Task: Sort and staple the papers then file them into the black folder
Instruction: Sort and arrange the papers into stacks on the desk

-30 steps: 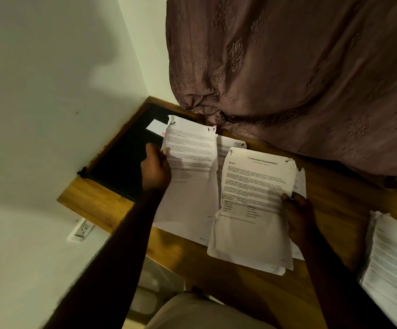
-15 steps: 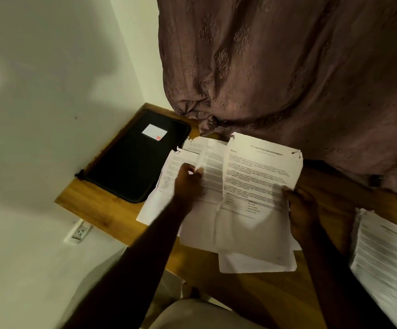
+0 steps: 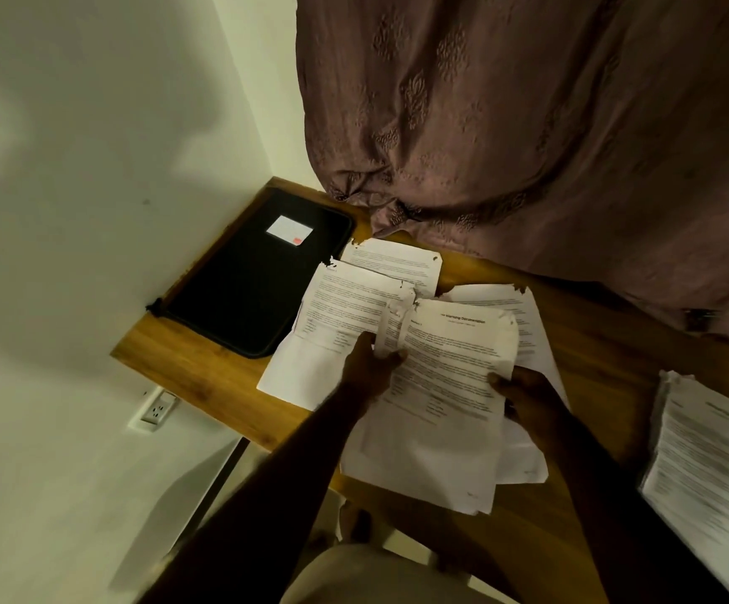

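We hold the papers [image 3: 449, 385] just right of the folder [image 3: 258, 281], seemingly raised off the surface [image 3: 205, 368] so pages can be told apart; our right hand [image 3: 526, 401] grips their edge farthest from the folder, thumb on top; our left hand [image 3: 371, 364] pinches a curled page edge, fingers [image 3: 397, 355] bent round it; the folder lies shut; loose sheets [image 3: 345, 307] reach its right edge and may hinder opening it; a stack [image 3: 711, 464] sits well right of it; a curtain [image 3: 528, 124] hangs beyond it.

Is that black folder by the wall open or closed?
Closed: the black folder lies flat, its labelled cover facing up, and the papers lie beside it, not inside.
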Motion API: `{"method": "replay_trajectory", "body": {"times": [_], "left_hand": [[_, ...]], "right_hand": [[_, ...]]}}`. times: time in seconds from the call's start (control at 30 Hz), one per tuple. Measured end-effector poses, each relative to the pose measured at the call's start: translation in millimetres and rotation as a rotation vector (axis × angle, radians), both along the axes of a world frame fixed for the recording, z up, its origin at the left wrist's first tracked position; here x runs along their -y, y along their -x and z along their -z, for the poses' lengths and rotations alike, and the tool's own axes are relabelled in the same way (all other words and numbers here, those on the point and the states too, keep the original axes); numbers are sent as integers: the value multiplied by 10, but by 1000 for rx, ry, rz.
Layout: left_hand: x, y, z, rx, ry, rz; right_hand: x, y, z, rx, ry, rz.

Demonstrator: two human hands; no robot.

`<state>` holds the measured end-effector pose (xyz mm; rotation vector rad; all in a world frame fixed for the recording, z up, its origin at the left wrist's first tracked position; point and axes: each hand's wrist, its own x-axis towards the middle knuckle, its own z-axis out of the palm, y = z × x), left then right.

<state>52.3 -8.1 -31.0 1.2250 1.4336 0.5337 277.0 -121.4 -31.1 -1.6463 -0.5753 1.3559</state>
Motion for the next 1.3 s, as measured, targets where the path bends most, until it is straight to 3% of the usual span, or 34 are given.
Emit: {"method": "replay_trajectory", "body": {"times": [0.33,0.47,0.57,0.77,1.07,1.3], "left_hand": [[-3,166,58,232,-1,141],[-64,272,24,338,67,164],[-141,356,-15,313,48,151],[-418,455,-95,-23,-51,28],[-885,723,1,-665,-226,39],[-1096,682,-75,-721,-141,15]], "right_hand": [[-71,65,14,65,-33,-100],[-118,170,-20,-54,-97,28],[-144,274,-68,-132,-88,-66],[-308,527,-30,-123,-7,-107],[-960,1027,249,216,51,-65],[-1272,1319,385,495,125,-82]]}}
